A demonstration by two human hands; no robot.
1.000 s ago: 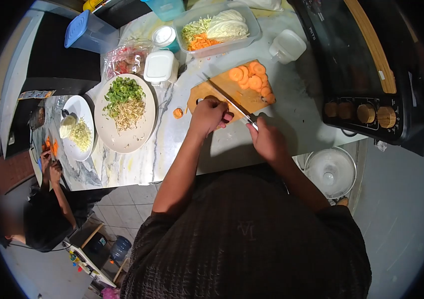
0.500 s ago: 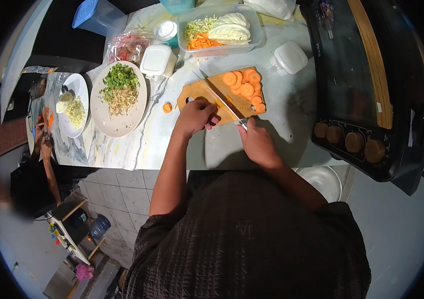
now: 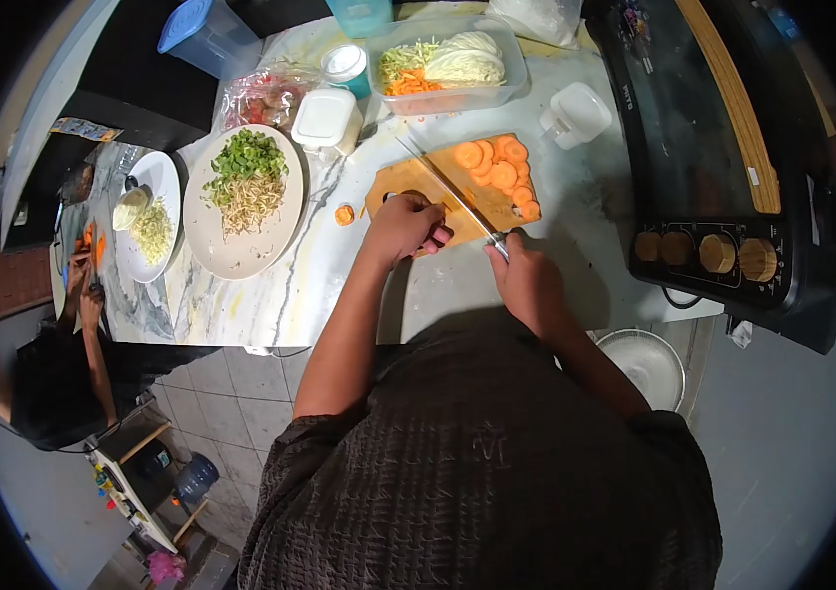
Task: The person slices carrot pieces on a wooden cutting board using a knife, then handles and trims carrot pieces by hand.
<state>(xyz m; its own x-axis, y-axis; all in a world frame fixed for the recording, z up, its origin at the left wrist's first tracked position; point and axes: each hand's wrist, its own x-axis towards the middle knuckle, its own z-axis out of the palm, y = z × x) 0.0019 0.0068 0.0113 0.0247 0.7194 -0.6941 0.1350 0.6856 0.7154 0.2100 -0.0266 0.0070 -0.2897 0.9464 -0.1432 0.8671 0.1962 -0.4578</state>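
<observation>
My right hand grips the handle of a long kitchen knife, whose blade slants up and left over the wooden cutting board. Curled over the board's left part, close to the blade, is my left hand; its fingers hide whatever lies under or in them. Orange carrot slices lie in a cluster on the board's right end. A carrot end piece rests on the counter just left of the board.
Left of me are a plate of chopped greens and sprouts and an oval plate. A clear tub of cut vegetables stands behind the board, a black oven to the right. A co-worker's hands show far left.
The whole view has shifted slightly, so the counter and board appear a little further right. Both hands stay at the board, and the knife remains in my right hand.
</observation>
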